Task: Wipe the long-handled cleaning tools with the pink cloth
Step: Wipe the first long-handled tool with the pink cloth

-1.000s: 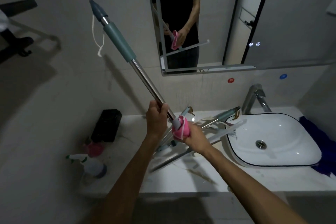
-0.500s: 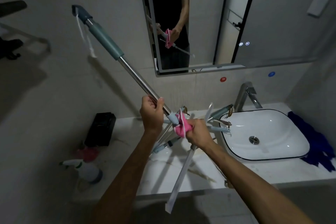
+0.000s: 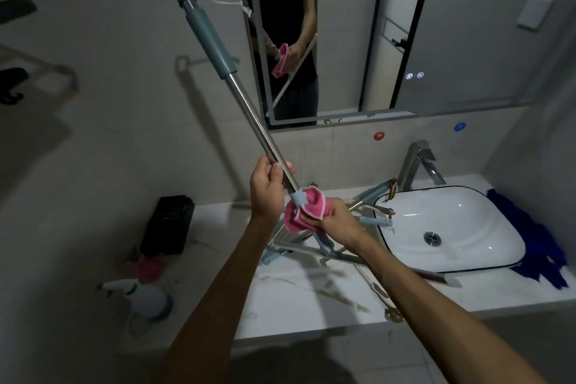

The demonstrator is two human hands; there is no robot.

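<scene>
Fingers of your left hand (image 3: 267,187) wrap the steel pole of the long-handled tool (image 3: 246,112), angled up-left. Right hand (image 3: 335,221) fingers pinch the pink cloth (image 3: 304,210) around its lower joint, above the counter (image 3: 311,296); sink (image 3: 452,227) at right.

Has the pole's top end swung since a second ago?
Yes. The pole has tipped right: its top end, well left of the mirror edge earlier, now sits closer, its cord crossing the frame.
</scene>
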